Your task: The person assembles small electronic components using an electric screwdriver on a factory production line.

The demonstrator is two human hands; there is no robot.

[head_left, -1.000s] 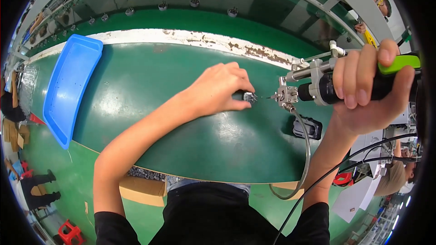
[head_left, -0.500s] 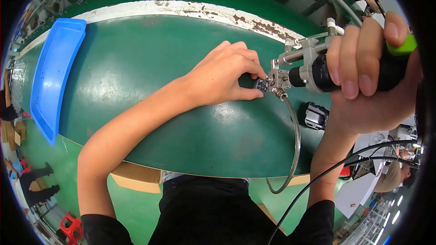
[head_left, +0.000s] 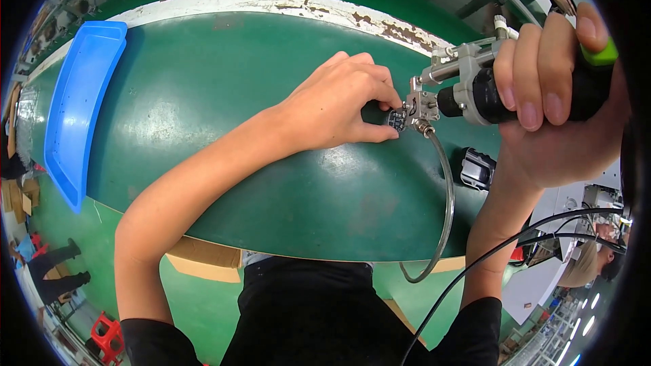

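My right hand (head_left: 553, 105) is wrapped round the black body of a power screwdriver (head_left: 487, 98) with a green part near its top. Its metal nose block points left, and a clear hose (head_left: 449, 207) hangs from it. At the nose, a small grey-and-dark metal part (head_left: 396, 120) is pinched between the thumb and fingers of my left hand (head_left: 342, 105). The part and the nose meet or nearly meet; the tip itself is hidden. Just below the screwdriver, a silver-and-black housing (head_left: 477, 169) lies on the table, close to my right wrist.
A blue tray (head_left: 81, 115) lies along the left of the green table (head_left: 224, 81). Black cables (head_left: 488, 257) loop past my right forearm. Beyond a chipped white edge (head_left: 271, 1), several small parts sit on a green strip. A red stool (head_left: 107, 335) stands on the floor at lower left.
The screwdriver and the small part have shifted slightly right in the picture, and a little more of the part shows. Both hands keep their grips. The whole view has moved a little.
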